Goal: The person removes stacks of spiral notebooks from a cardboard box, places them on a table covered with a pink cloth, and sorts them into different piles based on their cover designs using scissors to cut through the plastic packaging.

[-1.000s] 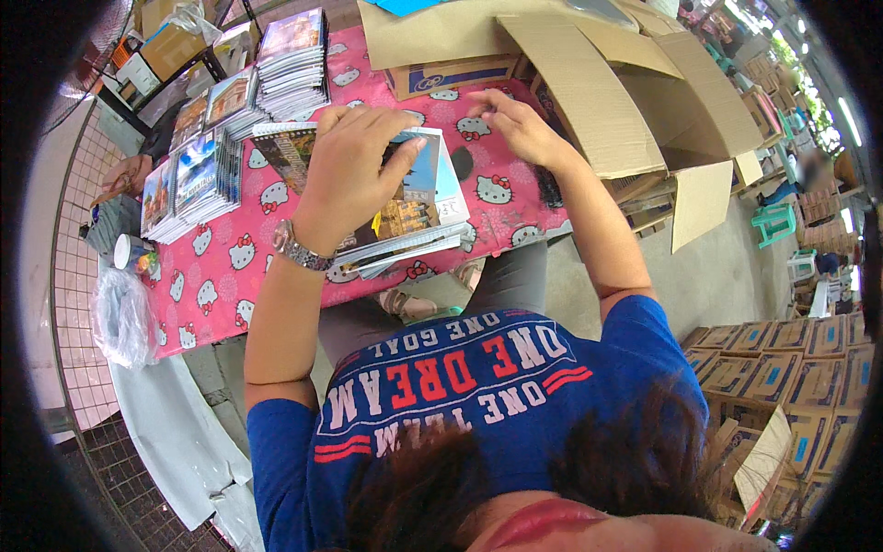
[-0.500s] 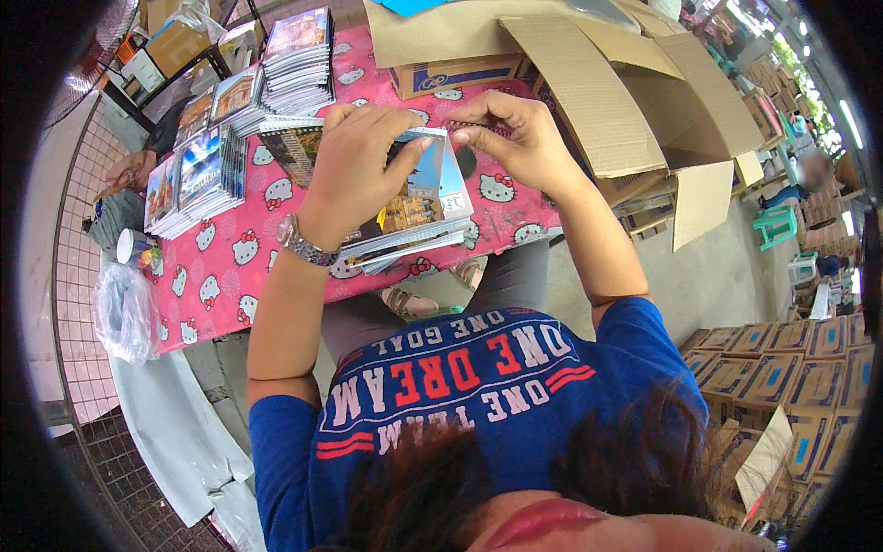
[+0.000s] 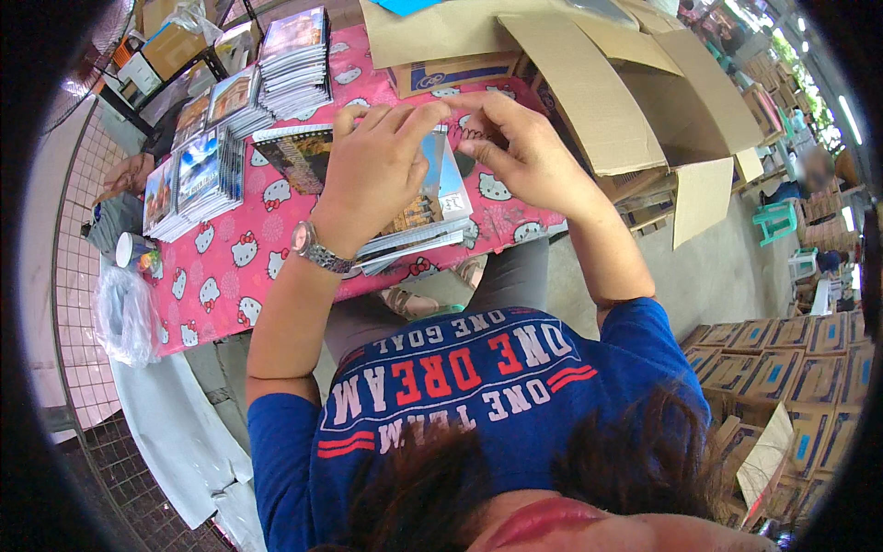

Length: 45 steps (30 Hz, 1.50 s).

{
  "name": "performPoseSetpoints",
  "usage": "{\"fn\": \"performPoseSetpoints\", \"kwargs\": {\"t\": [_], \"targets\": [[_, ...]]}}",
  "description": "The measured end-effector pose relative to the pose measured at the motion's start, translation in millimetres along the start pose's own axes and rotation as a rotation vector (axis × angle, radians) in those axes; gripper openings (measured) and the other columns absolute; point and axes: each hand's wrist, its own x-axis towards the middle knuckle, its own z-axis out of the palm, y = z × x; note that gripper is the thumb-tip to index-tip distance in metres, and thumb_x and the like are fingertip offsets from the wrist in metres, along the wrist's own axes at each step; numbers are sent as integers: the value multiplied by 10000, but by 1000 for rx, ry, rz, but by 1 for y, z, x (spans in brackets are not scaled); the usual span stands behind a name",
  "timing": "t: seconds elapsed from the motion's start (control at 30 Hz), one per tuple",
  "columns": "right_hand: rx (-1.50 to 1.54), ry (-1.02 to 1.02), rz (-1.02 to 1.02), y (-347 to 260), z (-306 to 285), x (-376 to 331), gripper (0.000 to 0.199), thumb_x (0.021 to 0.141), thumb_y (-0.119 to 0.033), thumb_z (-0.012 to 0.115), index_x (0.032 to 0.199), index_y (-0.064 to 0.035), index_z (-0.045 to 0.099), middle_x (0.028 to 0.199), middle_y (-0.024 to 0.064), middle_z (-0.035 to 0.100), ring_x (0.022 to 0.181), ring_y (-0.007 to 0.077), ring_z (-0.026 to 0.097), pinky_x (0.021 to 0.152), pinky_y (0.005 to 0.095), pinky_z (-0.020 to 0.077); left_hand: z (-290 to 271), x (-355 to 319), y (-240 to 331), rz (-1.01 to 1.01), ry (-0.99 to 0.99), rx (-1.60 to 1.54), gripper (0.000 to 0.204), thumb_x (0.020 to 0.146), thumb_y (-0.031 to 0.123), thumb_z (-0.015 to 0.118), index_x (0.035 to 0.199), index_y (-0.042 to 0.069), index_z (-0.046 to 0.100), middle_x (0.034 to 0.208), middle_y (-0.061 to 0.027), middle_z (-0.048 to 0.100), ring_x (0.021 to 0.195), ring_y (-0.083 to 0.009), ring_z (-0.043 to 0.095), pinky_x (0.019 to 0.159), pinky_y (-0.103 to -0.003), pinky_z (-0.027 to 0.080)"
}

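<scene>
My left hand (image 3: 372,170), with a metal watch (image 3: 313,247) on its wrist, is raised over a stack of picture-covered booklets (image 3: 446,198) on a pink patterned tablecloth (image 3: 230,267). My right hand (image 3: 524,152) is close beside it. The fingertips of both hands meet above the stack's far edge and pinch something thin and pale, seemingly a clear wrapper, though it is too small to tell. The left hand hides much of the top booklet.
More booklet stacks (image 3: 198,179) and a taller pile (image 3: 294,51) stand at the table's left. An open cardboard box (image 3: 635,101) sits at the far right. A plastic bag (image 3: 124,313), a cup (image 3: 133,250), another person's hand (image 3: 129,170) and several cartons (image 3: 782,359) surround the table.
My left hand has lifted from resting flat on the stack. My right hand has come in from the tablecloth at the right, and the fingertips now meet above the booklets.
</scene>
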Motion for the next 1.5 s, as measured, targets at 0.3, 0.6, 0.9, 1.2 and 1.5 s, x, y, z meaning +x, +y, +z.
{"fn": "performPoseSetpoints", "kwargs": {"t": [0.3, 0.6, 0.9, 1.2, 1.5], "targets": [[-158, -9, -12, -20, -11, 2, 365, 913, -87, 594, 1269, -54, 520, 873, 179, 652, 773, 308, 657, 704, 358, 520, -6, 6, 3, -28, -137, -56, 330, 783, 110, 632, 1110, 101, 582, 1050, -97, 632, 1024, -270, 578, 924, -422, 353], [736, -314, 384, 40, 2, 40, 400, 1010, -298, 467, 1324, -57, 407, 829, 141, 671, 606, 223, 659, 572, 334, 544, -8, -4, -6, -27, -172, -53, 318, 741, 41, 600, 1057, 80, 585, 1019, -87, 623, 1062, -274, 566, 1023, -478, 303], [-560, 93, 259, 314, 190, -52, 483, 720, -440, 683, 1007, -52, 661, 1228, 217, 548, 1175, 416, 498, 934, 521, 437, -13, -14, 3, -187, -29, 28, 295, 792, 126, 701, 1016, 18, 542, 1247, -154, 537, 1313, -376, 369, 1091, -518, 261], [788, -106, 100, 102, 8, 32, 665, 815, -468, 651, 1300, -32, 524, 1158, 135, 575, 1146, 233, 530, 965, 361, 419, -11, -7, 0, -156, -78, -191, 375, 708, 273, 809, 867, 32, 570, 875, -117, 539, 954, -322, 484, 879, -437, 357], [1115, -409, 74, 49, -21, 7, 674, 800, -482, 667, 1221, 29, 542, 1147, 126, 594, 1093, 202, 544, 950, 319, 420, -4, -2, 8, -122, -50, -182, 408, 684, 342, 816, 885, 38, 632, 901, -101, 562, 989, -306, 503, 885, -430, 361]]}}
